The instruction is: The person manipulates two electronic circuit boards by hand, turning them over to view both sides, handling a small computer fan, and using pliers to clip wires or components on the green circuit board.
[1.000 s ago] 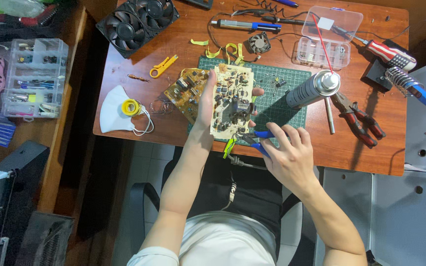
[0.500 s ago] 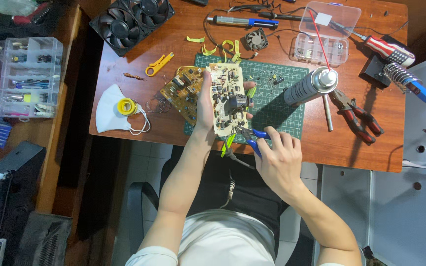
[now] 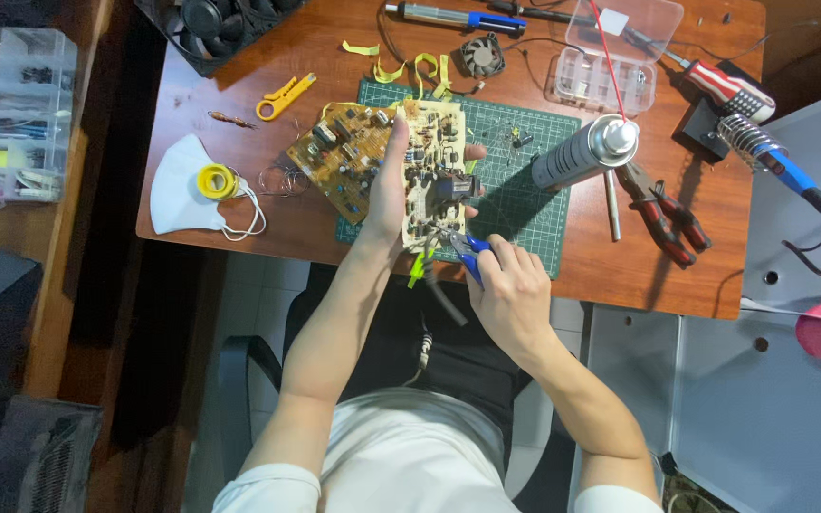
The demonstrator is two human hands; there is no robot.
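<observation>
1. Head view: a beige circuit board (image 3: 434,176) is gripped along its edge by the left hand (image 3: 387,190), fingers closed around it, and held above the green cutting mat (image 3: 525,204).
2. Blue-handled pliers (image 3: 467,249) are clasped in the right hand (image 3: 510,294), tips meeting the board's near end (exact contact cannot be told).
3. A second brown board (image 3: 339,157) lies just left of the grip; a spray can (image 3: 582,152) lies to its right.
</observation>
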